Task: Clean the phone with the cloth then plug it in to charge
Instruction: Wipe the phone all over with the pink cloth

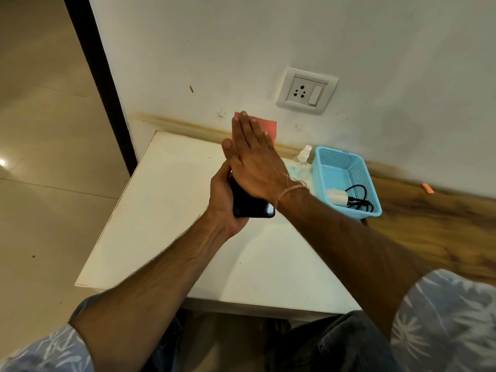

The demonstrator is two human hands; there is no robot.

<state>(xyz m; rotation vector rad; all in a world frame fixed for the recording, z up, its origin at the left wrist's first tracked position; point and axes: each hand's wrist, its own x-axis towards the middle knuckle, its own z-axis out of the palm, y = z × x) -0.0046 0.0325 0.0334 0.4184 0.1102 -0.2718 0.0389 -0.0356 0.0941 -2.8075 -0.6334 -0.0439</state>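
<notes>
Soft, warm indoor light, glare on floor [3,162], perhaps slight motion blur, wide-angle edge distortion.

Person's clothing, head view

Short sleeves [453,318], pale blue w/ white leaf print, both arms bare below. Thin thread band [291,189] on right wrist. Dark grey-blue trousers [338,342] nr the sleeves, at bottom edge.

phone [252,204]: black, held above my bench | cloth [264,127]: pink, probably flat on it | charger [336,196]: white, in blue basket [346,161]
</notes>
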